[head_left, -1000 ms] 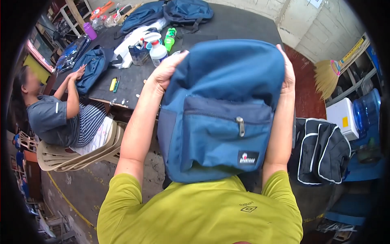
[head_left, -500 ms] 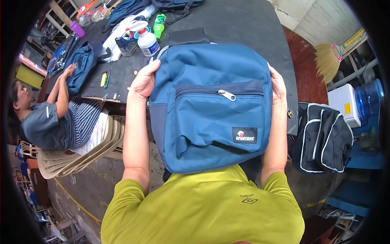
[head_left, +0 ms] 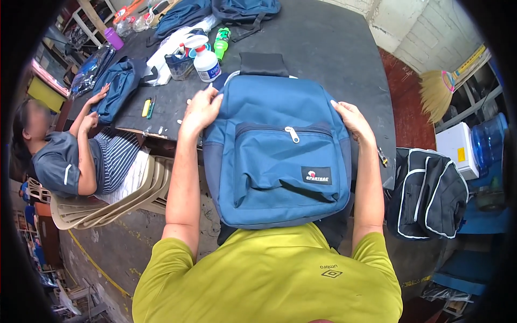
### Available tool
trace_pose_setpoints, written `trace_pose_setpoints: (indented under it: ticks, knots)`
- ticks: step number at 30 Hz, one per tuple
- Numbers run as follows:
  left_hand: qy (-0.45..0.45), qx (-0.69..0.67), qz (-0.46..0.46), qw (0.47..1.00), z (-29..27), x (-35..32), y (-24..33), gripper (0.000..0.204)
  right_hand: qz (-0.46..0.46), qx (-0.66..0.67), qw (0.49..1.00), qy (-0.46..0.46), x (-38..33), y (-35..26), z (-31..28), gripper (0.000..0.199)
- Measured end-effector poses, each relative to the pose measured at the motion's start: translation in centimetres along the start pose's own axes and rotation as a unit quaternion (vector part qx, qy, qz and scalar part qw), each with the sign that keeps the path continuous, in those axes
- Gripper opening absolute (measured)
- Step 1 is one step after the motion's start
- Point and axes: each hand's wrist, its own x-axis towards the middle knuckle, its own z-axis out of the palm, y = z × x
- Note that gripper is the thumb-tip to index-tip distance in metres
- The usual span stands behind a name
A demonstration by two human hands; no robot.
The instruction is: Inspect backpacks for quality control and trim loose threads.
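Note:
A blue backpack (head_left: 285, 102) faces up in front of me, its lower end by my chest and its top over the table edge. Its front pocket has a zipper with a silver pull (head_left: 292, 134) and a small black label (head_left: 316, 175). My left hand (head_left: 203, 109) is closed on the upper left side, fingertips partly hidden. At the upper right edge, my right hand (head_left: 353, 119) pinches the fabric between thumb and fingers. A flat black piece of cloth (head_left: 264, 64) lies just beyond the bag's top.
On the dark table (head_left: 328, 43) stand a white spray bottle (head_left: 205, 63), a green bottle (head_left: 221, 43) and a yellow cutter (head_left: 146, 107). At left a seated person (head_left: 70, 151) handles another blue bag (head_left: 119, 89). A black bag with white piping (head_left: 428, 191) sits at right.
Both hands have shifted on the backpack, from flat along its sides to gripping its upper edges. The bag sits slightly lower, and its zipper pull has swung. The seated person's hands moved apart.

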Motion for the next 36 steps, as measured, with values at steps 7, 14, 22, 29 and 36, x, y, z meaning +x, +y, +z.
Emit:
trace_pose_setpoints:
  ticks: [7, 14, 22, 29, 36]
  knots:
    - [-0.07, -0.419, -0.081, 0.901, 0.0, 1.3, 0.9, 0.039, 0.015, 0.316, 0.939, -0.137, 1.2, -1.4, -0.7, 0.07]
    - [-0.327, -0.753, 0.01, 0.57, -6.6, 2.2, 4.5, 0.05, -0.003, 0.329, 0.943, -0.041, 0.5, -5.6, -0.6, 0.069]
    - [-0.307, -0.63, -0.049, 0.711, -12.9, 1.9, 10.7, 0.053, -0.133, 0.377, 0.839, -0.37, -6.4, -18.9, -1.5, 0.072]
    - [-0.397, -0.248, 0.258, 0.845, -21.8, 8.7, 17.9, 0.05, -0.183, -0.154, 0.924, -0.297, -8.0, -30.3, -7.3, 0.056]
    - [0.341, 0.096, 0.311, 0.882, -18.5, 4.9, 20.8, 0.034, -0.716, -0.387, 0.508, 0.28, -6.2, -24.2, -7.8, 0.038]
